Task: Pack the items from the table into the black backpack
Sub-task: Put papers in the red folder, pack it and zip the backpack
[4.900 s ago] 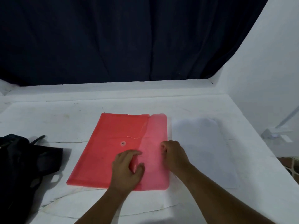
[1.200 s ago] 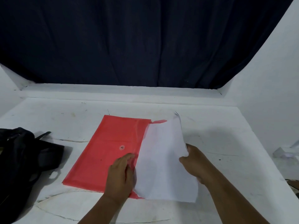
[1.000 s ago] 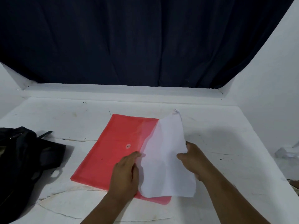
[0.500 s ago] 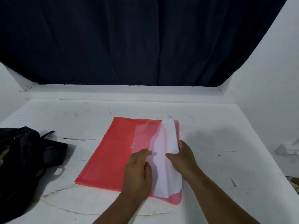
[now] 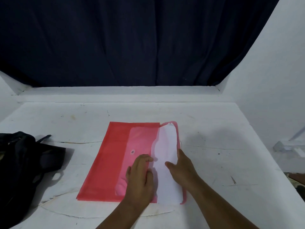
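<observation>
Left hand: the left hand (image 5: 140, 177) lies low in the middle of the frame, palm down, with its fingers close together and nearly straight, pressing flat on the translucent red plastic envelope (image 5: 115, 162); its fingertips reach the left edge of the exposed white paper sheet (image 5: 165, 162).
Right hand: the right hand (image 5: 183, 167) sits just right of the left one, fingers extended and held loosely together, its thumb lying on the paper and its fingers along the paper's right edge; whether it pinches the sheet or only pushes it cannot be told.
Paper: the sheet lies partly inside the envelope's mouth, showing pale pink through the plastic on its left part and bare white between the two hands, from the upper edge of the envelope down to its lower edge.
Envelope: it lies flat on the white bench (image 5: 222, 129) at the centre of the frame, its open flap at the right side under the paper, a small round button clasp (image 5: 132, 152) just above the left hand's fingertips.
Backpack: the black fabric backpack (image 5: 21, 171) slumps on the bench at the left edge of the frame, well apart from the envelope.
Backdrop: a dark navy curtain (image 5: 132, 38) fills the upper half of the frame behind the bench.
</observation>
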`<state>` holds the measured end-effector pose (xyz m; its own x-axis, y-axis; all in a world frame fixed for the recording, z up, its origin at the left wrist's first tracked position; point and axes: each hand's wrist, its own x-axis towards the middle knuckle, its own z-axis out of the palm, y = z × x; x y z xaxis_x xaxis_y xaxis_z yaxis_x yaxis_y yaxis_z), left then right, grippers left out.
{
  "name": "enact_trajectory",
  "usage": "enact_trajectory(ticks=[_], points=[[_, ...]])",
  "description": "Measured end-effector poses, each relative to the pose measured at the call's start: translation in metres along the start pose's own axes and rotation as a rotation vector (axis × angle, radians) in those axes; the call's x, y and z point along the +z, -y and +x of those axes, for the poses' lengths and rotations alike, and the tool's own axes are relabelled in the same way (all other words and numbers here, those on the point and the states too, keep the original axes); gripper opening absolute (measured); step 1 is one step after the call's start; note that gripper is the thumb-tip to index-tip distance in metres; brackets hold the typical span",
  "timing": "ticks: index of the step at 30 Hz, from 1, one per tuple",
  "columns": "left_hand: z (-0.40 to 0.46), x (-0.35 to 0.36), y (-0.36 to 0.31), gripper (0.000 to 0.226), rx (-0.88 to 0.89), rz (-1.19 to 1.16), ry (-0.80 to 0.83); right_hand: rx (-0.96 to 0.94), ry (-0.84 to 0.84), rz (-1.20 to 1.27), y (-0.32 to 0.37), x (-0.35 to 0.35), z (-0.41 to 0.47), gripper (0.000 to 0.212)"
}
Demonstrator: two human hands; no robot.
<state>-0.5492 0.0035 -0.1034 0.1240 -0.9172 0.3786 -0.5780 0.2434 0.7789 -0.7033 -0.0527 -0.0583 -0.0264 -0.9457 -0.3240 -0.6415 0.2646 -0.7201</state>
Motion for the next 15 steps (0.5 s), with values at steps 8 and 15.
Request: enact_trajectory(ticks=[8,15], points=[[-0.002,-0.001,-0.004,0.046,0.025,-0.162,0.013,-0.056,0.029,-0.128,-0.005,0.007,-0.003,0.047],[0.01,-0.044,0.019,0.048,-0.022,-0.049,0.127,-0.049,-0.004,-0.024,-0.008,0.013,0.0,0.049]])
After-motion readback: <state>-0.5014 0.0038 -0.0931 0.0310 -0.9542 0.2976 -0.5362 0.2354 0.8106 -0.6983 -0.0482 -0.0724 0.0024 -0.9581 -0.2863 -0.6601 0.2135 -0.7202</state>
